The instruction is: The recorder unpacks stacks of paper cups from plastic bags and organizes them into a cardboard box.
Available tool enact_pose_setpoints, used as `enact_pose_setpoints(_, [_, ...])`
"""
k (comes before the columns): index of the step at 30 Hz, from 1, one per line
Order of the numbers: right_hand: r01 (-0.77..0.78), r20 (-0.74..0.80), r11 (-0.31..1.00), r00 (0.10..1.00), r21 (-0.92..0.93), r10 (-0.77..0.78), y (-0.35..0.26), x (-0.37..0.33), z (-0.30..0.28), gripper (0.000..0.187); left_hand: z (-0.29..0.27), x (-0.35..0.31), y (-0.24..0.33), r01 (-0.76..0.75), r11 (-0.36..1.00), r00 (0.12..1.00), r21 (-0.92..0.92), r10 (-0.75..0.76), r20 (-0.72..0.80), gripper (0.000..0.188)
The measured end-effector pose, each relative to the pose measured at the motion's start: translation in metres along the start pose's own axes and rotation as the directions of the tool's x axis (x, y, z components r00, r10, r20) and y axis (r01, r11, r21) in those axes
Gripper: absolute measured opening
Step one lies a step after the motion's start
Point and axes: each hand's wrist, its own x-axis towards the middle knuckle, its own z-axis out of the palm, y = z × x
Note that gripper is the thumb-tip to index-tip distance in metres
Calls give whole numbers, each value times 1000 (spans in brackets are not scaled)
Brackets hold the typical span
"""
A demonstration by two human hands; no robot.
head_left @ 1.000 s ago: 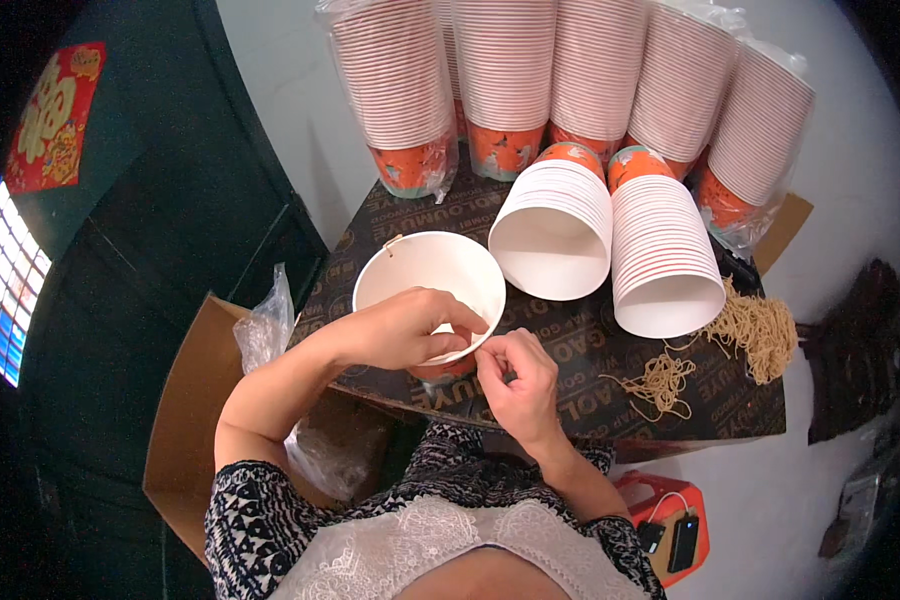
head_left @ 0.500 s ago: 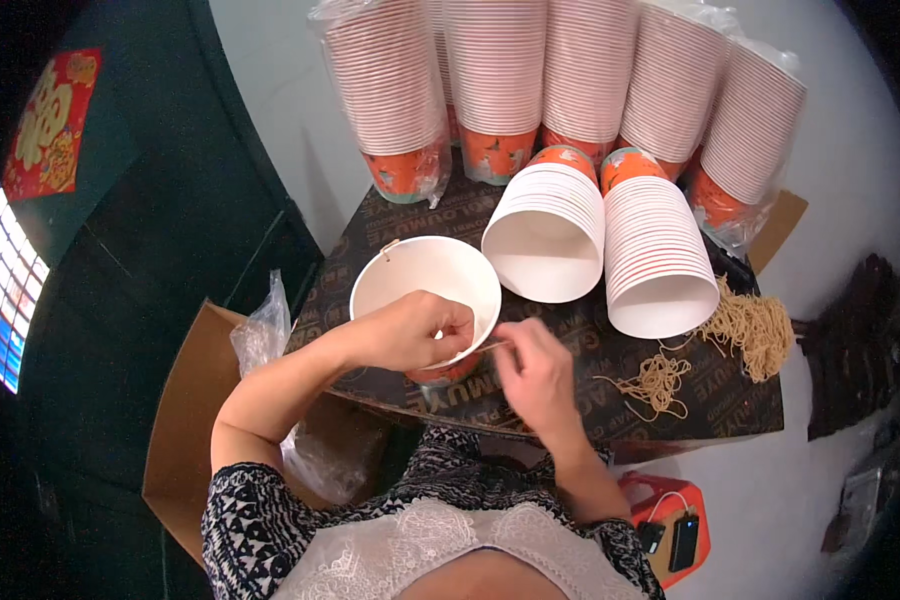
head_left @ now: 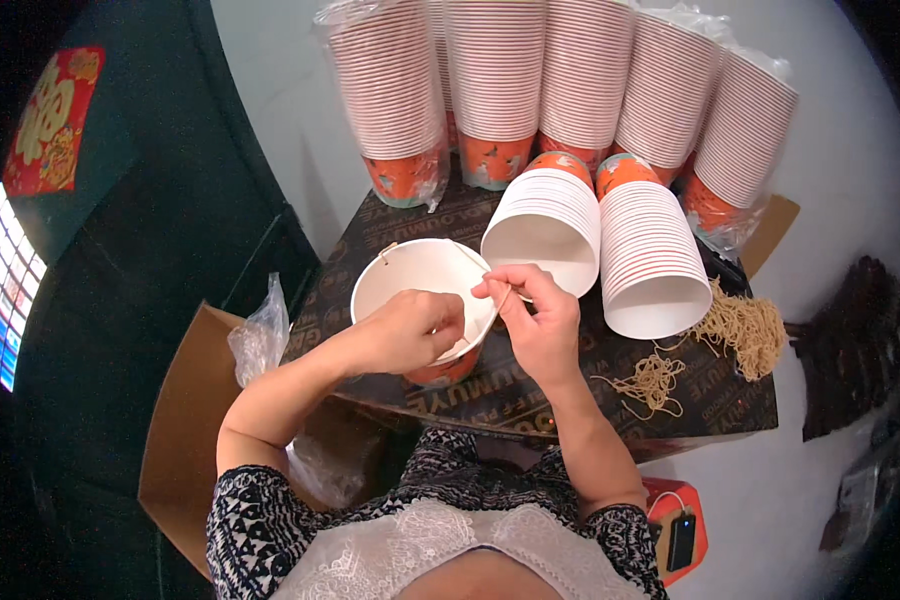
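A white paper bucket with an orange printed outside stands upright at the table's near left, and a short piece of cord is looped over its far left rim. My left hand reaches into its mouth with the fingers curled closed; what they hold, if anything, is hidden. At the right rim my right hand pinches a tan cord between thumb and fingers. The cord runs along the rim there.
Two nested stacks of buckets, a left one and a right one, lie on their sides. Tall bagged stacks stand behind. Tan cord bundles and a loose tangle lie right. A cardboard box sits lower left.
My right hand has moved up along the rim, away from me, with the cord pinched in it. My left hand has stayed inside the bucket, shifting only slightly.
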Motion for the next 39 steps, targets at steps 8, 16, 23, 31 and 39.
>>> enact_pose_setpoints(8, [-135, 33, 985, 991, 104, 132, 0, -16, 1, 8, 4, -5, -1, 125, 942, 988, -311, -146, -46, 13])
enact_pose_setpoints(16, [-37, 72, 999, 997, 19, 35, -9, -16, -6, 20, 1, 3, 3, 240, 625, 960, -743, -266, 86, 9])
enact_pose_setpoints(23, [272, 158, 959, 947, 79, -281, -21, 14, -20, 22, 7, 2, 2, 218, 694, 972, -686, -221, 85, 9])
enact_pose_setpoints(31, [491, 350, 862, 835, -123, -425, -41, 38, -16, 12, 11, 7, 3, 147, 747, 982, -648, -187, 8, 8])
enact_pose_setpoints(39, [158, 365, 964, 928, -214, -71, -16, -3, -29, 13, 8, 6, -3, 177, 631, 983, -755, -158, 97, 7])
